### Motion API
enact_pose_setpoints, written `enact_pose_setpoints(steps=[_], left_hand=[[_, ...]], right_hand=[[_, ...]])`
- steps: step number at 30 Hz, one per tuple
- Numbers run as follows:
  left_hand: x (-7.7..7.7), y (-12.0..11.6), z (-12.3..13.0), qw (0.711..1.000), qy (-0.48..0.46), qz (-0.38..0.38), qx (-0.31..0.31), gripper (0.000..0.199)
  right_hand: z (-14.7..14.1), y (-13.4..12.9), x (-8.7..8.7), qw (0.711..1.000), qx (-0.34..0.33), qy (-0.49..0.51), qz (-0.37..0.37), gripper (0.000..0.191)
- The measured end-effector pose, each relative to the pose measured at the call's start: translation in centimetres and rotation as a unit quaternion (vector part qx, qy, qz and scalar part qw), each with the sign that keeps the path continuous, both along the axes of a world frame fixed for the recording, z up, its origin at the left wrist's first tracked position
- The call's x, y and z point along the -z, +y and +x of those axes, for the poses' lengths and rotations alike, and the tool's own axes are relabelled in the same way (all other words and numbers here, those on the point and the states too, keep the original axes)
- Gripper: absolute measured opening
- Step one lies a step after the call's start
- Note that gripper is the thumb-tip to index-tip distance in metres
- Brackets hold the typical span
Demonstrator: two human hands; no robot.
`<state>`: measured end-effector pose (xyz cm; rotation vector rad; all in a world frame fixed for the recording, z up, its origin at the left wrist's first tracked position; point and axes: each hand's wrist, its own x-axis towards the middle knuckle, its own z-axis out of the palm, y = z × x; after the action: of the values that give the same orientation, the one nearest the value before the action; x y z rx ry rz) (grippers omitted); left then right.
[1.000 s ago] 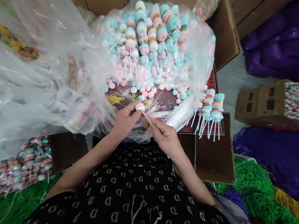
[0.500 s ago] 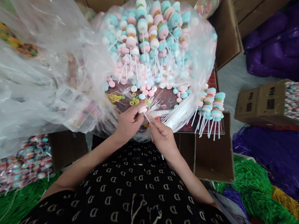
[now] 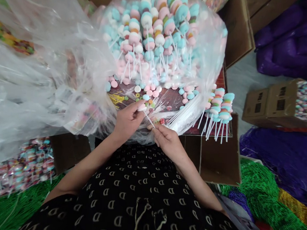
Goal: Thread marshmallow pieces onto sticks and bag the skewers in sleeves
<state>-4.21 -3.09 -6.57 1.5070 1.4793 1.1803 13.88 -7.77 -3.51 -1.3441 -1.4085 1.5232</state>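
Pinched in my left hand [image 3: 128, 121] is a pale pink and white marshmallow [image 3: 142, 107], partly covered by the fingers. A thin white lollipop stick [image 3: 150, 119] runs from it down to my right hand [image 3: 167, 139], whose closed fingertips grip the lower end. Just beyond my hands lie loose pink, white and blue marshmallows [image 3: 150, 92] and small ring gummies [image 3: 150, 101]. More white sticks [image 3: 182, 114] rest in a bundle right of my right hand. Behind, finished marshmallow skewers [image 3: 146, 20] are heaped on a clear plastic bag of marshmallows [image 3: 200, 55].
Marshmallow skewers [image 3: 218, 106] lie at the table's right edge, sticks overhanging. Large clear plastic bags [image 3: 40, 70] crowd the left. An open cardboard box [image 3: 219, 159] stands below right; wrapped skewers [image 3: 32, 165] fill a box at lower left. Green tinsel-like material [image 3: 259, 190] lies at right.
My left hand has moved a little left and toward me with the marshmallow. More of the stick shows between my hands. The view has shifted slightly.
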Motion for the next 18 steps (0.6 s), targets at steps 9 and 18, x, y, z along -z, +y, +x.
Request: enact_pose_setpoints(steps=[9, 18], left_hand=[[0.4, -1.4, 0.9, 0.992, 0.08, 0.097, 0.033, 0.043], [0.0, -1.4, 1.5, 0.987, 0.047, 0.12, 0.097, 0.041]], right_hand=[[0.1, 0.6, -0.6, 0.997, 0.07, 0.017, -0.027, 0.038], [-1.0, 0.3, -0.2, 0.999, 0.041, 0.025, -0.004, 0.039]])
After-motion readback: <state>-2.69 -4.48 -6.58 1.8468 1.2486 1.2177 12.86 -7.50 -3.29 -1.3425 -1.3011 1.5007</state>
